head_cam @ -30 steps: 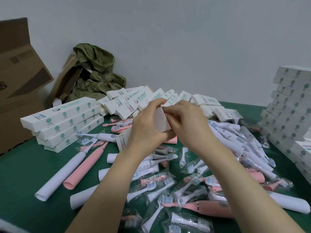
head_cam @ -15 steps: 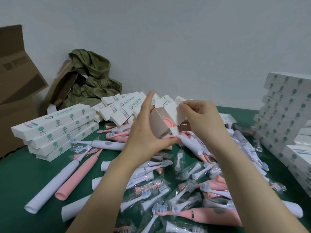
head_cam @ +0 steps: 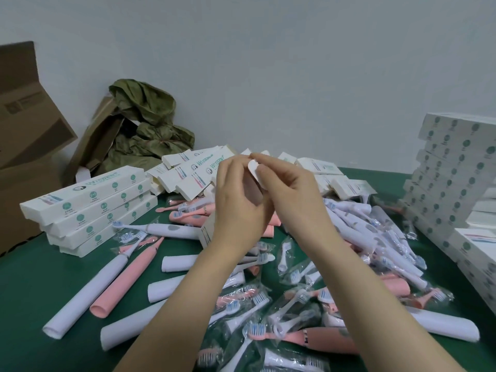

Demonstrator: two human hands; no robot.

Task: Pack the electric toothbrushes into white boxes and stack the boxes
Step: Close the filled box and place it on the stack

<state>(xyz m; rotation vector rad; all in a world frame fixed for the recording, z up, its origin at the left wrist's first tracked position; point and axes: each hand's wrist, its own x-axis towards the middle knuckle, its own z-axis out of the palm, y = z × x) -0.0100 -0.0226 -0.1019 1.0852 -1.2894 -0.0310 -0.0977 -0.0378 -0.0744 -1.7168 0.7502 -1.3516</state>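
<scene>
My left hand [head_cam: 239,202] grips a white box [head_cam: 208,232] held upright above the table, its lower end showing under my wrist. My right hand [head_cam: 290,189] pinches the box's white end flap [head_cam: 255,171] at the top. What is inside the box is hidden. White and pink electric toothbrushes [head_cam: 126,275] and bagged brush heads [head_cam: 257,304] lie scattered on the green table [head_cam: 32,291] beneath my arms. A stack of packed white boxes [head_cam: 88,208] sits at the left, and a taller stack of boxes [head_cam: 453,178] rises at the right.
Loose white boxes [head_cam: 193,170] are heaped behind my hands. A brown carton [head_cam: 24,135] stands at the far left, with crumpled green wrapping [head_cam: 145,130] and cardboard against the wall. More toothbrushes [head_cam: 362,224] pile up right of centre.
Half a second ago the box end was open with a pink toothbrush end showing inside. Now my right hand has folded the flap over the opening and the fingers meet at the top.
</scene>
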